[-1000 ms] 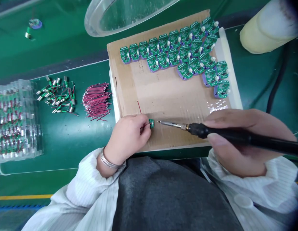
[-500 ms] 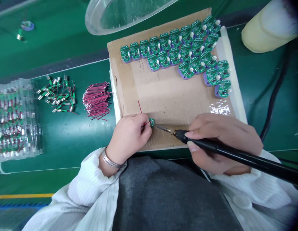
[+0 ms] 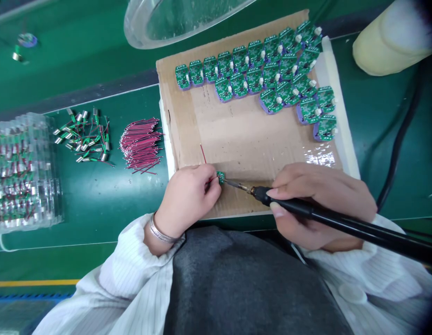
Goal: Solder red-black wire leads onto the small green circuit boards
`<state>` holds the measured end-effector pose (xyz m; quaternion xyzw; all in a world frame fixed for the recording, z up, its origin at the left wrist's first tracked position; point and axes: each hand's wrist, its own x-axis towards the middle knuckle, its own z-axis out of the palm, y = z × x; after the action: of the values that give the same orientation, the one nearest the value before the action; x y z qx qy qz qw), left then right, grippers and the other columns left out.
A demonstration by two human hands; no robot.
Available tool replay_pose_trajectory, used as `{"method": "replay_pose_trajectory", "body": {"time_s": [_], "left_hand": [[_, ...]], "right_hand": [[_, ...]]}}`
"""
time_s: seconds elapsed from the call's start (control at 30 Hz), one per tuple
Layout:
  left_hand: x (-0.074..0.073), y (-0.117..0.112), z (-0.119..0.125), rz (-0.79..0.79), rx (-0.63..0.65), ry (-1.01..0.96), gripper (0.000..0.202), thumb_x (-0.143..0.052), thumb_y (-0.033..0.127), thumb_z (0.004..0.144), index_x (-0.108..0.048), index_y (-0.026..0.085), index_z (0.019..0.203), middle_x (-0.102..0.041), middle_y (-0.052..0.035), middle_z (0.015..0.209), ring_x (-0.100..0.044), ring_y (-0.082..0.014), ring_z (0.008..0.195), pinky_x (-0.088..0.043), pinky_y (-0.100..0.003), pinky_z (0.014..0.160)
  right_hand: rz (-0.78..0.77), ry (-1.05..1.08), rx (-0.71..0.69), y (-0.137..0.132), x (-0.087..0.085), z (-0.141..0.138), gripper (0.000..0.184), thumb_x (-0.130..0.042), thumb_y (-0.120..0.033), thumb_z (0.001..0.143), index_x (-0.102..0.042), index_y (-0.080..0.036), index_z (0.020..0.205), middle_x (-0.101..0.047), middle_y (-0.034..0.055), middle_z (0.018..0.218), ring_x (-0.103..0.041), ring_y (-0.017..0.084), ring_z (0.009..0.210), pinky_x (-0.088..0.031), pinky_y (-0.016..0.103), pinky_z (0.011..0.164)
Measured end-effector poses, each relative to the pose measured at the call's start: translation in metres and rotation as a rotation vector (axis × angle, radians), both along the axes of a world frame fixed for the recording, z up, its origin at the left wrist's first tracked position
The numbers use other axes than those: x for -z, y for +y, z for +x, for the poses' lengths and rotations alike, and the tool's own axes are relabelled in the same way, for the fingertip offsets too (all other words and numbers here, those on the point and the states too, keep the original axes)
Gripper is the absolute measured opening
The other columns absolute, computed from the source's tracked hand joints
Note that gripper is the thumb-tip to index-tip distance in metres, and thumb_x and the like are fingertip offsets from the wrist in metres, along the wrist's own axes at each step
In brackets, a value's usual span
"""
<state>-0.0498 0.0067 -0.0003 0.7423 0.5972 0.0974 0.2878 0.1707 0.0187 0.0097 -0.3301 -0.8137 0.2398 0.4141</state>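
Green circuit board, tiny, pinched between the left hand's fingers, sits over a cardboard sheet. The right hand clenches a black soldering iron, its tip touching the board's edge. Beyond lie rows of green boards on the cardboard, and a bundle of red wires on the green bench mat.

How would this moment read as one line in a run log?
Left hand: pinches small green circuit board | right hand: holds soldering iron, tip at board | below: cardboard sheet
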Motion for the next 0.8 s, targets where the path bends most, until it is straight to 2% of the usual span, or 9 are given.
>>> {"method": "replay_pose_trajectory", "body": {"time_s": [0.4,0.63,0.8], "left_hand": [[0.0005,-0.0004,0.0009,0.0,0.001,0.009,0.014,-0.05,0.02,0.083,-0.058,0.017,0.071,-0.051,0.0018,0.059,-0.047,-0.0126,0.056,-0.033,-0.026,0.057],[-0.0006,0.0006,-0.0001,-0.006,0.006,0.015,0.014,-0.05,0.02,0.083,-0.057,0.017,0.071,-0.05,0.0021,0.058,-0.047,-0.0126,0.056,-0.032,-0.026,0.057],[-0.0001,0.0012,0.0007,-0.01,0.004,0.015,0.014,-0.05,0.02,0.082,-0.057,0.017,0.071,-0.051,0.002,0.058,-0.048,-0.0126,0.056,-0.033,-0.026,0.057]], "right_hand": [[0.015,0.014,-0.004,-0.0006,0.0019,-0.001,0.022,-0.06,-0.008,0.068,-0.06,-0.021,0.085,-0.062,0.0003,0.065,-0.063,0.015,0.059,-0.056,0.028,0.054],[0.011,-0.036,0.017,-0.0013,-0.0042,0.0024,0.024,-0.061,-0.008,0.069,-0.059,-0.023,0.087,-0.064,0.0012,0.064,-0.064,0.017,0.061,-0.055,0.03,0.051],[0.016,0.017,0.006,0.0004,-0.0014,-0.0005,0.021,-0.061,-0.007,0.068,-0.06,-0.021,0.084,-0.061,0.0009,0.061,-0.061,0.014,0.057,-0.053,0.027,0.05]]}}
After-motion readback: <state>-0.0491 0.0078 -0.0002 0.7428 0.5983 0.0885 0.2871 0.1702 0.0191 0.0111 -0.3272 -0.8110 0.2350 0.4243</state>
